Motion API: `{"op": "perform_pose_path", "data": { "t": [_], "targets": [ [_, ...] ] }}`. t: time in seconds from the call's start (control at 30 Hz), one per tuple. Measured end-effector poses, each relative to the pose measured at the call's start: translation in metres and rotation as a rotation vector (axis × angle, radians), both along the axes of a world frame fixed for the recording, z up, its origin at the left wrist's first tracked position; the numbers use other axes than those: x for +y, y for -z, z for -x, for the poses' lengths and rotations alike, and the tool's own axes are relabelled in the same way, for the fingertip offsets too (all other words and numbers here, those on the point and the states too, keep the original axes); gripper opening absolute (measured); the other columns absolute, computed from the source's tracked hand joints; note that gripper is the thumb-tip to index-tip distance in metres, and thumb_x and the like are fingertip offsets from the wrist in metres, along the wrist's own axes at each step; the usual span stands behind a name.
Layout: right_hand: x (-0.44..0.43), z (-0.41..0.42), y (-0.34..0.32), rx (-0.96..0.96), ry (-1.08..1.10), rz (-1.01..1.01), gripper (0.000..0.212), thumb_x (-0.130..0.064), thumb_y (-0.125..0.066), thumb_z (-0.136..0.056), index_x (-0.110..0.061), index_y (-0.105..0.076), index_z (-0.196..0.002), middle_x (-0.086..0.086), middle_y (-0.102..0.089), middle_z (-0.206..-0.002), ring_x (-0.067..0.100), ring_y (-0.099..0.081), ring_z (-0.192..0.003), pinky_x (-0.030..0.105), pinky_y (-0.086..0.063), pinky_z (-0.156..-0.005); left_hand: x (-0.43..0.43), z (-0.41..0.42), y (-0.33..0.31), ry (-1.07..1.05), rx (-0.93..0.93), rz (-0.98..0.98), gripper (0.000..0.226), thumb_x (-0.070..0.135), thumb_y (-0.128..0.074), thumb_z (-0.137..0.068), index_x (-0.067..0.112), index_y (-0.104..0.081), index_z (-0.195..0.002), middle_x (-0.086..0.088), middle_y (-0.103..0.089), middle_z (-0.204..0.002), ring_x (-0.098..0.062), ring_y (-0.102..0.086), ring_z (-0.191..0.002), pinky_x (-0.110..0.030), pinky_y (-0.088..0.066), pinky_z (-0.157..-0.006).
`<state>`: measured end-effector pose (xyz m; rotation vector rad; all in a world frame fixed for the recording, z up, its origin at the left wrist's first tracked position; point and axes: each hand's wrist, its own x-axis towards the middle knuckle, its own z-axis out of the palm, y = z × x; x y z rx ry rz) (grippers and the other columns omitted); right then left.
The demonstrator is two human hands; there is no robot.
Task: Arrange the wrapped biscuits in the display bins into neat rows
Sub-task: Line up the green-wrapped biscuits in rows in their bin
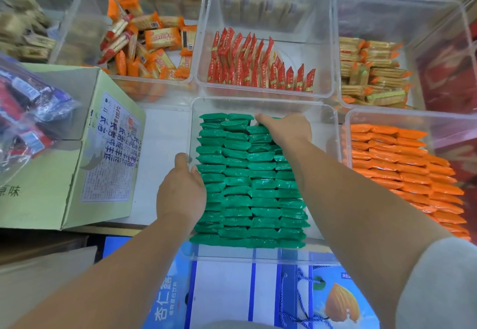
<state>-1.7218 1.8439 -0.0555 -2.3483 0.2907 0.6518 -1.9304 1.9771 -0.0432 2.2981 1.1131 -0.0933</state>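
Cardboard box [77,148]: stands at the far left on the surface [165,153], pale green with printed panels, a bag of wrapped goods lying over its top.
Loose orange packets [152,42]: a jumbled heap in the back-left bin, clearly not yet rowed.
Left hand [180,189]: set against the left wall of the clear front bin [325,122], thumb up along the rim outside, fingers curled down inside against the left column; it presses the packets and grips none that I can see.
Green biscuits [247,181]: inside that front bin, four columns running away from the person, each packet lying with its long axis left to right, edges overlapping like tiles.
Red packets [258,65]: standing on edge in the bin just behind.
Right hand [286,127]: palm down on the far end of the third column, fingers spread flat, nothing clasped.
Key relation: the uneven spot looks to be the far end of the right columns, directly under the right hand, so that hand is nearer.
Orange rows [402,163]: neat in the bin on the right.
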Motion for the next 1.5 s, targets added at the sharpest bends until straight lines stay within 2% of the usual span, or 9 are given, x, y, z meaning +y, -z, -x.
{"op": "perform_pose_path", "data": {
  "t": [0.13,0.33,0.5,0.67,0.77,0.97,1.2,1.4,1.5],
  "targets": [
    [-0.011,0.002,-0.007,0.028,0.207,-0.183,0.043,-0.058,-0.068,-0.047,-0.019,-0.076,-0.063,-0.004,-0.072,-0.063,0.016,-0.072,-0.072,0.029,-0.053,-0.053,-0.001,0.000,-0.001,0.006,-0.015,-0.008,0.017,0.027,-0.037,-0.105,0.024,-0.039,-0.122,-0.005,-0.061,-0.074,-0.028,-0.060,-0.067,-0.044,-0.053,-0.064],
    [-0.033,0.001,-0.016,0.005,0.215,-0.263,0.053,-0.057,-0.068,-0.051,-0.018,-0.074,-0.087,-0.002,-0.074,-0.082,0.020,-0.072,-0.079,0.045,-0.063,-0.072,0.000,0.001,0.002,0.001,-0.029,-0.008,0.019,0.028,-0.037,-0.105,0.023,-0.041,-0.123,-0.005,-0.061,-0.074,-0.027,-0.058,-0.067,-0.038,-0.046,-0.059],
    [-0.039,0.002,-0.007,-0.067,-0.024,0.021,0.063,-0.065,-0.069,-0.072,-0.019,-0.051,-0.111,-0.001,-0.060,-0.092,0.014,-0.057,-0.079,0.032,-0.045,-0.059,0.000,0.002,0.004,0.008,-0.039,-0.009,0.020,0.027,-0.038,-0.105,0.022,-0.041,-0.124,-0.004,-0.060,-0.073,-0.027,-0.058,-0.066,-0.037,-0.042,-0.057],
    [-0.039,-0.001,-0.001,-0.029,-0.173,-0.009,0.039,-0.059,-0.061,-0.088,-0.025,-0.064,-0.106,-0.003,-0.067,-0.102,0.014,-0.060,-0.087,0.035,-0.051,-0.077,0.001,0.003,0.005,0.007,-0.042,-0.001,0.018,0.027,-0.038,-0.105,0.022,-0.041,-0.123,-0.005,-0.060,-0.075,-0.026,-0.058,-0.066,-0.037,-0.042,-0.057],
    [-0.033,-0.002,-0.003,-0.079,-0.457,0.124,0.048,-0.060,-0.044,-0.099,-0.018,-0.068,-0.105,0.002,-0.067,-0.100,0.021,-0.061,-0.093,0.034,-0.047,-0.081,0.000,0.003,0.004,0.011,-0.042,-0.004,0.018,0.026,-0.038,-0.105,0.021,-0.041,-0.122,-0.006,-0.060,-0.077,-0.029,-0.059,-0.068,-0.038,-0.043,-0.058],
    [-0.020,-0.029,-0.018,0.051,-0.935,0.275,0.054,-0.040,-0.018,-0.110,-0.018,-0.044,-0.152,0.011,-0.039,-0.159,0.030,-0.036,-0.146,0.043,-0.024,-0.120,0.000,0.001,0.005,0.017,-0.029,-0.028,0.014,0.026,-0.037,-0.104,0.022,-0.040,-0.118,-0.004,-0.058,-0.072,-0.025,-0.057,-0.063,-0.035,-0.038,-0.053],
    [-0.005,-0.048,-0.024,0.354,-0.959,0.347,0.077,-0.076,-0.019,-0.095,-0.031,-0.031,-0.156,0.002,-0.027,-0.165,0.028,-0.020,-0.154,0.052,-0.011,-0.121,0.000,0.002,0.006,0.029,-0.028,-0.050,0.019,0.025,-0.037,-0.104,0.018,-0.041,-0.121,-0.003,-0.055,-0.071,-0.022,-0.053,-0.061,-0.035,-0.036,-0.053],
    [-0.005,-0.053,-0.026,0.433,-0.974,0.345,0.069,-0.076,-0.019,-0.095,-0.036,-0.045,-0.145,-0.001,-0.046,-0.153,0.028,-0.035,-0.147,0.051,-0.027,-0.115,0.000,0.002,0.005,0.036,-0.026,-0.061,0.023,0.024,-0.037,-0.104,0.016,-0.042,-0.125,-0.003,-0.055,-0.071,-0.021,-0.053,-0.061,-0.034,-0.034,-0.052],
    [-0.002,-0.052,-0.024,0.398,-0.987,0.406,0.081,-0.080,-0.018,-0.092,-0.031,-0.032,-0.156,0.001,-0.030,-0.165,0.030,-0.029,-0.150,0.053,-0.024,-0.118,0.001,0.002,0.005,0.039,-0.028,-0.063,0.023,0.024,-0.037,-0.104,0.016,-0.042,-0.126,-0.003,-0.055,-0.071,-0.021,-0.053,-0.061,-0.034,-0.033,-0.051]
  ]
}}
